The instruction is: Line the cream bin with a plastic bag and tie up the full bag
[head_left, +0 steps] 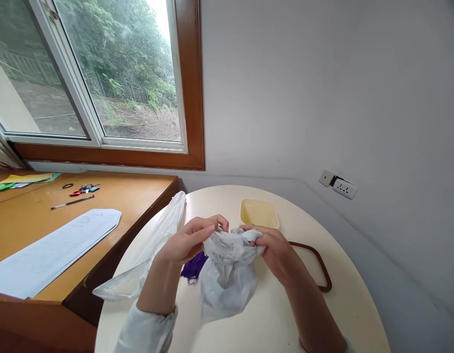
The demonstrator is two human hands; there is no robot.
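Observation:
Between my two hands hangs a white plastic bag (pixel 229 289), its upper part bunched and gathered. My left hand (pixel 192 238) pinches the left side of the gathered rim. On the right side, my right hand (pixel 273 247) grips the rim with its fingers curled in. The bag's lower part droops over the round table; its contents, if any, are hidden. A purple cloth-like piece (pixel 193 268) lies behind my left hand, partly covered by the hand and the bag.
A pale yellow plastic container (pixel 259 212) stands behind the hands. A brown rounded frame (pixel 324 269) lies right on the round table (pixel 344 314). Another clear-white plastic bag (pixel 153 250) lies left. The wooden desk (pixel 146 189) holds papers (pixel 58 245), a pen (pixel 72 202) and scissors (pixel 83 190).

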